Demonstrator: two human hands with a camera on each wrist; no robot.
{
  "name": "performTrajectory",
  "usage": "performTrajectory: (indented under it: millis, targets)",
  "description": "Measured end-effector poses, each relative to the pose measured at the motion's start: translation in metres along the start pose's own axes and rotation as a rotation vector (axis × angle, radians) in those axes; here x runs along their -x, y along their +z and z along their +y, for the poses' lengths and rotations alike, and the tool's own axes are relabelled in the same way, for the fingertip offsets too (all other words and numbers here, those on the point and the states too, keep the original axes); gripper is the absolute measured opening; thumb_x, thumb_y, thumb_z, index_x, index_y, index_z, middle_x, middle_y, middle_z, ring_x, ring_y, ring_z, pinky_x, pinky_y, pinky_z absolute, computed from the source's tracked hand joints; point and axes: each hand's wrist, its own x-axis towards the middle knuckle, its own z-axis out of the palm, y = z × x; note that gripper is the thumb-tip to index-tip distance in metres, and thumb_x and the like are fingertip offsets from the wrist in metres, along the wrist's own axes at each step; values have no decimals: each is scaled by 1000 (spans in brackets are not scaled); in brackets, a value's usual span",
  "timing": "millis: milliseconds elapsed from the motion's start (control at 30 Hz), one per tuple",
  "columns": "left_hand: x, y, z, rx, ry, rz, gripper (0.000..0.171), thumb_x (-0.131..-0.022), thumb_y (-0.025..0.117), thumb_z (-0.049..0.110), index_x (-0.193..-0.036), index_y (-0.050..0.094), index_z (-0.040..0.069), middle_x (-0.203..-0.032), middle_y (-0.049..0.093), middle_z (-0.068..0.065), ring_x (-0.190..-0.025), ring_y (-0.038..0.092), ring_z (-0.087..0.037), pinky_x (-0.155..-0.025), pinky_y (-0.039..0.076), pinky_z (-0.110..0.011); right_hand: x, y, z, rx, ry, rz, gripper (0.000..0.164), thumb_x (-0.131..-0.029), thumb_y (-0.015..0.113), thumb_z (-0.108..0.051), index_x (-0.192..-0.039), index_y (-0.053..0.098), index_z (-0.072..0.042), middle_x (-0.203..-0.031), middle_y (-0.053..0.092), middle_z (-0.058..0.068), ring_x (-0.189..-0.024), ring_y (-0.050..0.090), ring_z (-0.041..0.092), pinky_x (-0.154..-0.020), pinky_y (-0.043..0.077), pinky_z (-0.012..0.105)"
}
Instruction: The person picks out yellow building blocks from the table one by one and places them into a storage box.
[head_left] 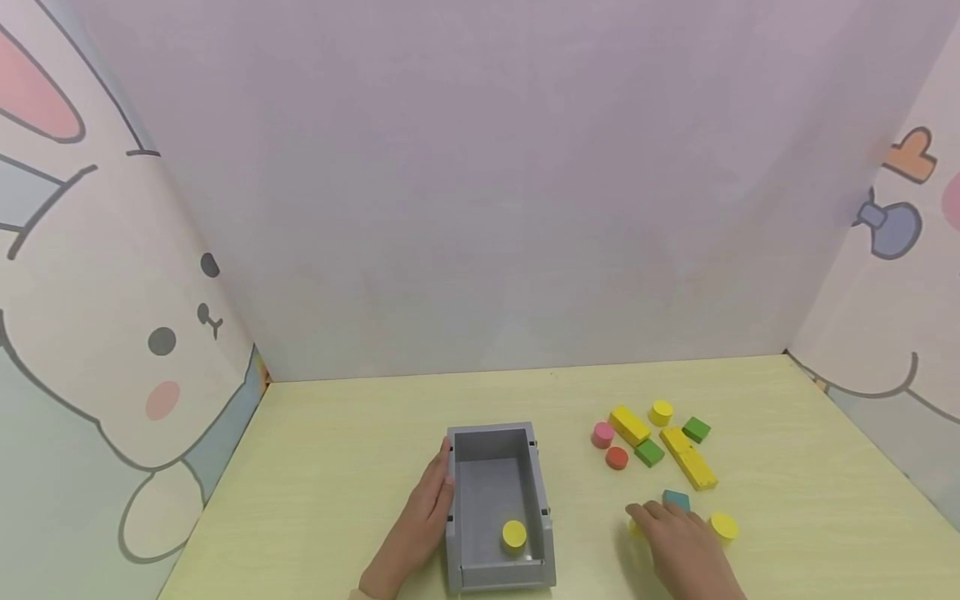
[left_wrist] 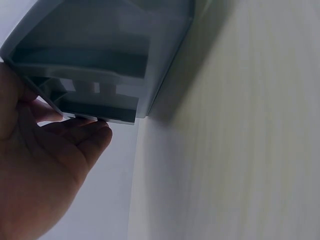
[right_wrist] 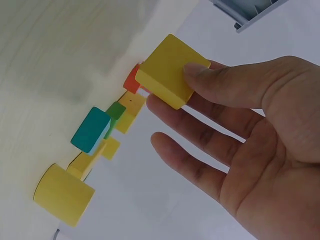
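A grey open box (head_left: 536, 492) stands near the table's front edge, with a yellow cylinder (head_left: 513, 535) lying inside. My left hand (head_left: 438, 483) rests flat against the box's left wall, fingers straight; in the left wrist view its fingers (left_wrist: 75, 135) touch the box (left_wrist: 100, 60) at its lower edge. My right hand (head_left: 663, 521) is low over the table to the right of the box. In the right wrist view that hand (right_wrist: 172, 92) pinches a yellow square block (right_wrist: 167, 65) between thumb and forefinger. A teal block (head_left: 677, 498) and another yellow cylinder (head_left: 724, 527) lie beside it.
Loose blocks lie right of the box: a pink cylinder (head_left: 602, 434), a red cylinder (head_left: 617, 457), two green cubes (head_left: 696, 429), two long yellow blocks (head_left: 687, 457) and a small yellow cylinder (head_left: 661, 412). Cartoon-printed panels wall in the table on three sides.
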Motion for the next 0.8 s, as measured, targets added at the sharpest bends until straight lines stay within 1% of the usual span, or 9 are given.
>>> performTrajectory:
  millis: [200,333,467,700,800]
  targets:
    - [0,0,0,0,-1,2,50,-102,25,26,-146,10,8,-153,15,-11,-137,14,-21,-111,23,-51,1,-3,-4,-2,-23,47,34,-70,70,2,-102,64,-9,-94,67,6,-84,60,25,-75,56,46]
    - [0,0,0,-1,-6,2,51,-102,24,28,-146,10,9,-153,15,-11,-137,14,-21,-111,22,-51,1,-7,-9,-9,-30,55,34,-71,69,3,-103,64,-9,-97,67,7,-89,60,27,-80,55,48]
    - [0,0,-1,-2,-9,0,51,-102,24,30,-147,9,10,-153,15,-10,-137,13,-21,-111,22,-51,1,-8,-12,0,-46,96,36,-71,67,5,-104,64,-9,-99,67,7,-91,59,27,-82,54,48]
    - [0,0,0,-4,-5,0,51,-102,24,29,-147,9,10,-153,15,-10,-137,13,-21,-111,22,-51,-2,-10,-20,31,-85,220,39,-68,68,7,-103,64,-10,-98,66,4,-88,59,23,-76,55,40]
    - [0,0,-1,-1,0,1,51,-102,24,29,-147,9,9,-153,15,-11,-137,13,-21,-111,22,-51,-3,-12,-23,27,-94,248,40,-68,68,8,-103,64,-11,-98,66,2,-87,58,20,-71,54,35]
